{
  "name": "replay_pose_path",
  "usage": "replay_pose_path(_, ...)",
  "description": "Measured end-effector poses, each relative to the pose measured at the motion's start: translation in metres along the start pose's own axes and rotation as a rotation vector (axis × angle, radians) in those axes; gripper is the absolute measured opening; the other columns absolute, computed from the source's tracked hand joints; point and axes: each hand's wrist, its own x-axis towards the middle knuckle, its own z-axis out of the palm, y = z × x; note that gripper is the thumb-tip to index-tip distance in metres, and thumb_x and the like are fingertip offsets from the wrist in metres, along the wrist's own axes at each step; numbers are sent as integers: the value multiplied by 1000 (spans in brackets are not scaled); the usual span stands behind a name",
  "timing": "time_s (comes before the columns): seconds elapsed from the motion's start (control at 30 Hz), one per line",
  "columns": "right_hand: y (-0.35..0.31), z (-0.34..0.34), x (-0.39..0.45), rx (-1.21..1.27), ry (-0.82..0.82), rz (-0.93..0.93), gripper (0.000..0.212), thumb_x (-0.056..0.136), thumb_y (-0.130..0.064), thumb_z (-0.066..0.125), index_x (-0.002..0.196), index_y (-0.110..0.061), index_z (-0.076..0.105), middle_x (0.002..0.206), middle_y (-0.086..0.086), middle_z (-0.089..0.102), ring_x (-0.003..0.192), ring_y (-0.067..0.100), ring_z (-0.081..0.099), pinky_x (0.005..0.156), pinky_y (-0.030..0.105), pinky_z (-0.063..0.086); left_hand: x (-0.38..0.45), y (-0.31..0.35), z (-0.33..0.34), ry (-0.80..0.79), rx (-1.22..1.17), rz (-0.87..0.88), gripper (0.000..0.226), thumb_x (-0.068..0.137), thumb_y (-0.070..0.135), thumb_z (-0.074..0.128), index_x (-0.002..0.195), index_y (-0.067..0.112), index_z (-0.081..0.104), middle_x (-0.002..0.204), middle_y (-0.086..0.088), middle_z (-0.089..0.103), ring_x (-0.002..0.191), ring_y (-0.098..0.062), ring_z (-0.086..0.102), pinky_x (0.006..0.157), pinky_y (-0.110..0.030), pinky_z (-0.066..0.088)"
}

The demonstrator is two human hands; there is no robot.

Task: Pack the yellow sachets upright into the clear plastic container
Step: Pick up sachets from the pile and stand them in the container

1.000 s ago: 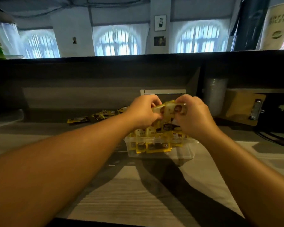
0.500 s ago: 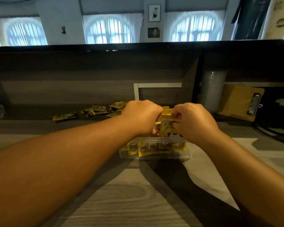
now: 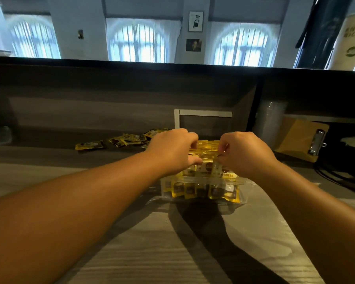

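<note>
A clear plastic container (image 3: 246, 188) stands on the grey wooden counter, packed with several yellow sachets (image 3: 193, 189) standing upright. My left hand (image 3: 172, 152) and my right hand (image 3: 242, 152) are both just above its far side, fingers curled down onto the tops of a bunch of sachets (image 3: 206, 149) between them. The fingertips are partly hidden among the packets. More loose yellow sachets (image 3: 119, 141) lie flat in a row on the counter behind and to the left.
A raised dark counter wall runs across the back. A brown clipboard (image 3: 299, 138) leans at the right, beside a stack of clear cups (image 3: 272, 121). Black cables (image 3: 340, 177) lie at the far right. A white frame (image 3: 201, 113) sits behind the container.
Both hands came down from holding a sachet up in the air to the top of the container, pressing sachets in among the others.
</note>
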Motion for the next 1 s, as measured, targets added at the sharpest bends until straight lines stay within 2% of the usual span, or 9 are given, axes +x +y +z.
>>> replay_pose_path(0.17, -54, 1, 2, 81, 90, -150, 11, 92, -33, 66, 101, -29, 62, 94, -10, 60, 86, 11, 56, 72, 28, 53, -30, -47, -1, 128, -129, -198, 29, 94, 52, 57, 116, 33, 56, 106, 10, 56, 92, -10, 56, 77, -36, 56)
replay_pose_path(0.3, -114, 18, 10, 146, 88, -238, 4, 93, -32, 63, 97, -30, 64, 94, -9, 60, 87, 11, 58, 75, 30, 55, -64, -102, 8, 135, -135, -382, 28, 95, 43, 59, 121, 32, 55, 114, 8, 55, 96, -12, 56, 75, -34, 52)
replay_pose_path(0.5, -205, 71, 32, 138, -112, -288, 14, 97, -23, 57, 108, -22, 65, 99, -1, 64, 89, 16, 61, 80, 36, 58, -106, -190, 21, 24, -51, -598, 37, 92, 42, 63, 127, 31, 53, 126, 1, 54, 107, -21, 59, 86, -42, 54)
replay_pose_path(0.7, -254, 143, 77, 10, -321, -247, 37, 98, -19, 51, 135, -15, 52, 131, 11, 56, 117, 32, 54, 93, 44, 52, -107, -262, 26, -103, 41, -625, 43, 91, 49, 56, 126, 24, 52, 122, -4, 53, 114, -28, 56, 90, -45, 49)
replay_pose_path(0.77, -259, 160, 96, 14, -363, -230, 41, 101, -18, 47, 142, -14, 46, 138, 12, 52, 122, 33, 52, 96, 44, 50, -100, -279, 31, -170, 84, -638, 51, 91, 54, 54, 132, 22, 52, 135, -7, 51, 125, -30, 51, 98, -49, 44)
replay_pose_path(0.83, -266, 174, 115, 32, -402, -220, 49, 102, -14, 43, 151, -16, 35, 156, 11, 35, 138, 34, 39, 107, 45, 43, -92, -292, 39, -234, 68, -623, 62, 92, 55, 51, 145, 24, 44, 159, -4, 31, 145, -30, 30, 111, -57, 31)
replay_pose_path(0.9, -273, 186, 132, 36, -437, -204, 58, 102, -13, 42, 156, -20, 23, 166, 5, 10, 151, 32, 11, 118, 49, 26, -81, -301, 47, -301, 22, -608, 71, 94, 55, 47, 157, 33, 22, 168, 3, 9, 153, -28, 7, 117, -64, 15)
replay_pose_path(0.93, -276, 191, 140, 26, -457, -198, 60, 103, -14, 42, 157, -22, 19, 167, 3, 3, 152, 31, 2, 121, 49, 19, -76, -305, 50, -337, 11, -612, 73, 95, 56, 44, 158, 36, 14, 168, 5, 5, 154, -27, 2, 118, -66, 11)
replay_pose_path(1.0, -277, 199, 150, 24, -476, -192, 58, 105, -22, 40, 158, -23, 17, 167, 4, 3, 153, 29, 0, 121, 49, 16, -69, -310, 54, -388, -5, -642, 70, 96, 61, 38, 157, 41, 10, 168, 4, 8, 154, -28, 1, 117, -67, 7)
